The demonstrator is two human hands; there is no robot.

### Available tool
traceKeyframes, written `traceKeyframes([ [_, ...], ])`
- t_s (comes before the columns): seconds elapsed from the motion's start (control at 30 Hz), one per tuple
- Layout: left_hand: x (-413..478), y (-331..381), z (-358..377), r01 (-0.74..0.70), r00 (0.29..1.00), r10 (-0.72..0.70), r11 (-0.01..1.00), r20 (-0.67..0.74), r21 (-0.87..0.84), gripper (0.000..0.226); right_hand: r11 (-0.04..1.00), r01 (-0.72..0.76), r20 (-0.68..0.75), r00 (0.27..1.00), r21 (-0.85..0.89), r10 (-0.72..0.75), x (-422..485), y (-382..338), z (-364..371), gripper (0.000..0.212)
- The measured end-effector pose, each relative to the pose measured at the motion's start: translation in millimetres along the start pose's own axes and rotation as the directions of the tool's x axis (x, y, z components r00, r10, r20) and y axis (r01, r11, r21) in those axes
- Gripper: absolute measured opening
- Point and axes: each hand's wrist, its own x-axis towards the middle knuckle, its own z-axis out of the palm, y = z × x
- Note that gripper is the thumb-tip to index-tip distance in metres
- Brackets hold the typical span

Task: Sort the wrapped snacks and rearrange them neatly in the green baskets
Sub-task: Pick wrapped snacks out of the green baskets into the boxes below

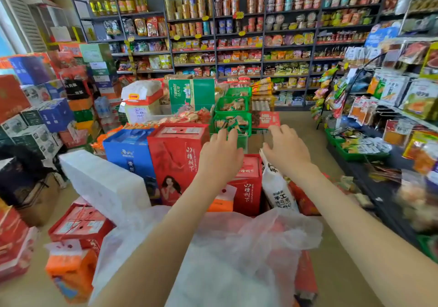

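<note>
The wrapped snacks [230,124] lie jumbled in the nearest green basket [237,115] and look light, crinkly and easy to squash, so pinch each softly by its middle; the left hand [220,151] and right hand [288,149] hover close, each grip wide and holding nothing.

The left hand [221,151] has open air above it. Just ahead of it, the nearest green basket [231,115] is filled with wrapped snacks [233,123], and a second basket [233,98] sits close behind. A tall red box [177,155] walls off the left hand's left side, with a blue box [129,150] beyond. Below the right hand [288,148] a white bag [277,186] pokes up. Bare floor [305,126] opens to its right, as far as the side shelf [384,195]. A crumpled plastic bag [237,247] lies under both forearms.
</note>
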Motion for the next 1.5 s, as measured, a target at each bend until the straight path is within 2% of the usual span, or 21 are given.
traceKeyframes([
  [0.07,12.1,31.0,17.0,0.01,0.999,-0.01,1.0,-0.043,0.003,0.044,1.0,-0.012,-0.003,1.0,-0.004,0.012,-0.5,39.4,-5.3,0.047],
  [0.17,32.4,75.7,35.6,0.068,0.998,-0.068,0.997,0.004,0.025,0.048,1.0,0.013,-0.013,1.0,-0.022,-0.014,3.4,106.4,-9.2,0.048],
  [0.4,53.8,124.8,77.1,0.137,0.984,-0.127,0.988,-0.128,0.07,0.05,0.984,0.169,-0.009,0.986,0.057,-0.169,24.5,209.0,-4.9,0.053],
  [0.53,60.4,121.1,88.0,0.235,0.966,-0.215,0.962,-0.143,0.137,0.05,0.937,0.286,-0.015,0.957,0.202,-0.289,51.9,219.6,13.3,0.053],
  [0.73,80.8,118.3,118.9,0.355,0.932,-0.331,0.916,-0.147,0.188,0.05,0.869,0.394,0.017,0.909,0.301,-0.418,101.0,217.2,49.8,0.053],
  [1.07,212.7,116.2,186.5,0.448,0.891,-0.41,0.859,-0.194,0.246,0.049,0.754,0.625,0.05,0.763,0.201,-0.645,250.3,231.8,76.5,0.059],
  [1.27,285.6,117.8,232.7,0.47,0.881,-0.435,0.849,-0.187,0.242,0.049,0.716,0.657,-0.001,0.737,0.237,-0.676,324.2,263.0,100.0,0.056],
  [1.5,373.0,129.5,328.8,0.537,0.843,-0.513,0.81,-0.159,0.237,0.048,0.711,0.62,0.054,0.74,0.331,-0.671,435.8,322.0,162.2,0.056],
])
